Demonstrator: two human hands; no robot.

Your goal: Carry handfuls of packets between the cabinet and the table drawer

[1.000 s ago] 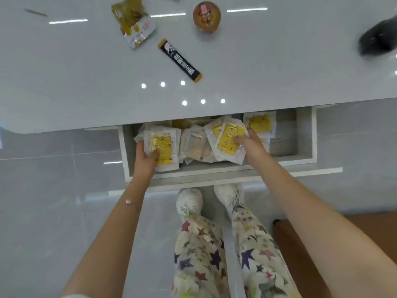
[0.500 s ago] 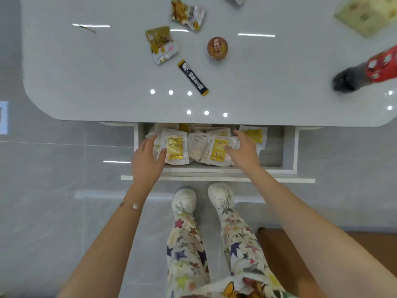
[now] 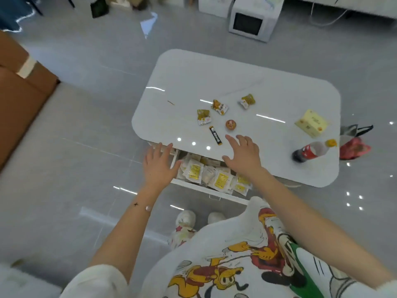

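1. Head view: my left hand (image 3: 158, 166) hangs with fingers spread wide and straight, holding nothing, over the left end of the open drawer (image 3: 223, 195), its fingertips reaching to the table (image 3: 214, 82) edge.
2. My right hand (image 3: 243, 154) is also spread wide and empty, palm down over the near edge of the table, just above the drawer.
3. The drawer sticks out from under the table toward me and is full of white packets (image 3: 221, 179) with yellow labels, lying between and just below the two hands.
4. At 11 o'clock from the right hand, near its fingertips, lies a black stick sachet (image 3: 216, 136); at 12 o'clock sits a round brown snack (image 3: 231, 125).
5. Farther up the table, three small yellow snack bags (image 3: 203, 117) are scattered.
6. At 3 o'clock from the right hand, well apart, a cola bottle (image 3: 310, 152) lies on its side; at 2 o'clock is a pale yellow box (image 3: 312, 123).
7. At 12 o'clock beyond the table, a white microwave (image 3: 251, 22) stands on the floor.
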